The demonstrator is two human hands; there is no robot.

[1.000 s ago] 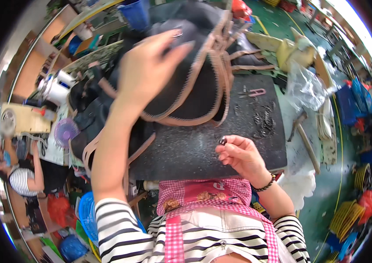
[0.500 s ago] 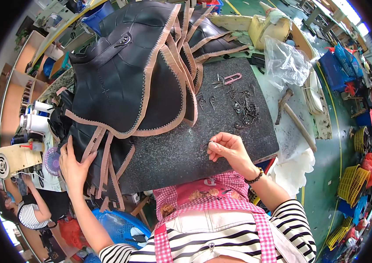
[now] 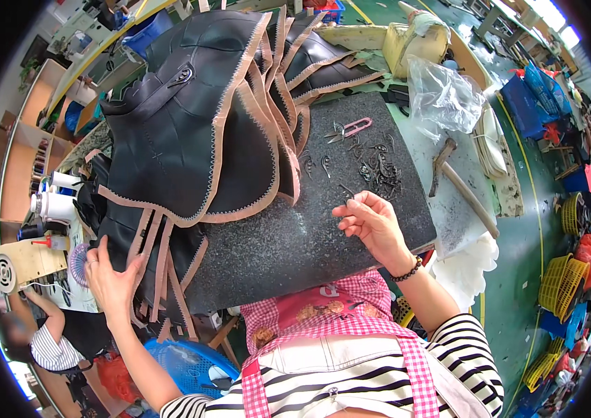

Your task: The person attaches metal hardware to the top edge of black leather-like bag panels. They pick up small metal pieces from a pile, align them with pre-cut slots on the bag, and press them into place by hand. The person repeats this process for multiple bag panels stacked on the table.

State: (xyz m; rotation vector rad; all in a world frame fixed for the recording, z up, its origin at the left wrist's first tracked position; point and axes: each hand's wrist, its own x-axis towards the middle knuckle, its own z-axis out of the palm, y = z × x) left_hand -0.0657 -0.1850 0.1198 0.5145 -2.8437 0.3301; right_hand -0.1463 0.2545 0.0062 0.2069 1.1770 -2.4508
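Note:
A stack of black leather pieces (image 3: 170, 139) with tan zigzag-stitched edging covers the left of a dark stone slab (image 3: 261, 258). My left hand (image 3: 112, 285) is open, its fingers spread beside the lower leather flaps (image 3: 118, 230) and its thumb near a tan-edged strip. Over the slab, my right hand (image 3: 377, 226) is closed in a pinch, with a small thin dark piece (image 3: 346, 189) at its fingertips. Beyond it lies a pile of small curved dark metal pieces (image 3: 379, 169), a few of them apart from the rest. Pink-handled thread snips (image 3: 350, 130) rest behind the pile.
Right of the slab are a hammer (image 3: 463, 188) with a wooden handle and a clear plastic bag (image 3: 445, 97). A small purple fan (image 3: 78, 263) stands left of my left hand. Below the slab is a blue basket (image 3: 187, 362). Another person (image 3: 55, 341) sits at the lower left.
My right hand has moved right and farther from me, toward the metal pieces. My left hand has drawn slightly back toward me along the leather. The whole view has shifted a little.

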